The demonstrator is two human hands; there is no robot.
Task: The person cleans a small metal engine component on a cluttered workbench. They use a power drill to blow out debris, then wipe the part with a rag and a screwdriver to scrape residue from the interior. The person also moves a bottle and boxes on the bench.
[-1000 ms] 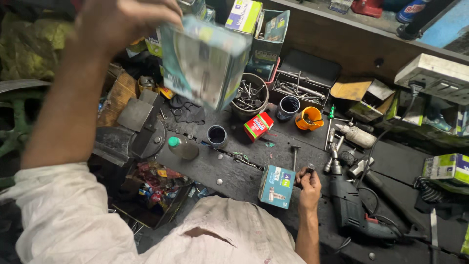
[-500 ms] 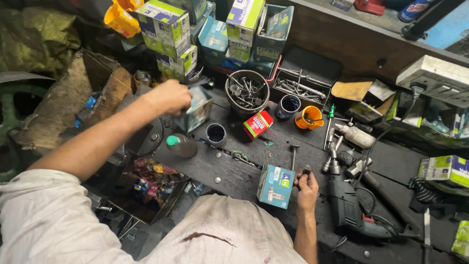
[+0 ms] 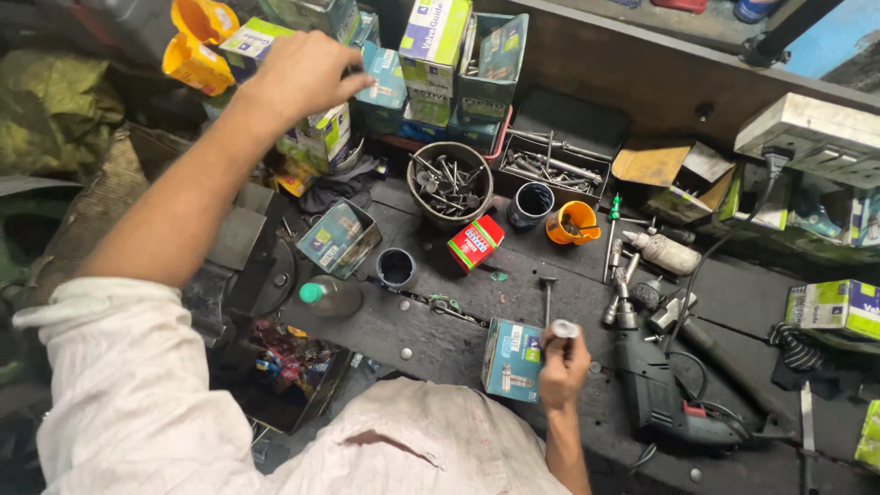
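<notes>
My left hand (image 3: 307, 71) reaches to the back left of the bench, its fingers curled on the edge of a teal box (image 3: 383, 81) in a stack of cartons. Near the front edge, my right hand (image 3: 561, 368) pinches a small metal valve (image 3: 564, 328) with a round flat head, held upright. Just left of that hand stands a small teal carton (image 3: 511, 359). Another teal carton (image 3: 339, 236) lies open on its side at mid-left of the bench.
A round bowl of valves (image 3: 449, 179) sits at centre back, with a red box (image 3: 475, 243), an orange cup (image 3: 573, 223) and dark cups (image 3: 396, 268) near it. A power drill (image 3: 660, 394) lies at the right. A green-capped bottle (image 3: 330, 295) lies at the left.
My left hand brought a teal carton down from near the camera, left it on the bench, then rose to the stacked cartons. My right hand stayed by the small carton.
</notes>
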